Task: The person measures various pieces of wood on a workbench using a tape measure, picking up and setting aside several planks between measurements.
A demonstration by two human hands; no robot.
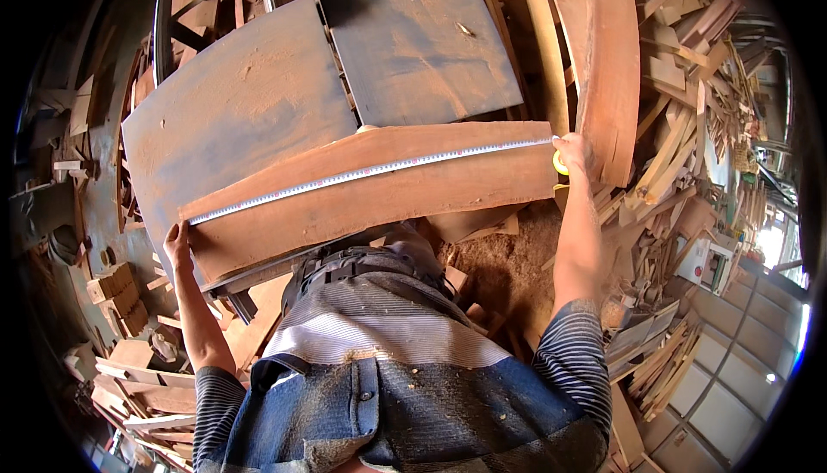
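A wide reddish-brown wooden board [388,193] lies across the near edge of a metal machine table [250,94]. Along its length stretches the white blade of a tape measure [370,171]. At the board's left end, my left hand [177,242] pinches the blade's tip against the corner. My right hand [572,152] is closed around the yellow tape case [560,163] at the right end, partly hiding it. The blade runs nearly straight between both hands, close to the board's surface.
A second metal table half [422,42] sits beyond a narrow slot, dusted with sawdust. Long curved planks [607,68] stand at the right. Offcut piles [680,137] fill the right side, with stacked wood pieces [121,296] at the left. Sawdust [500,266] covers the floor near me.
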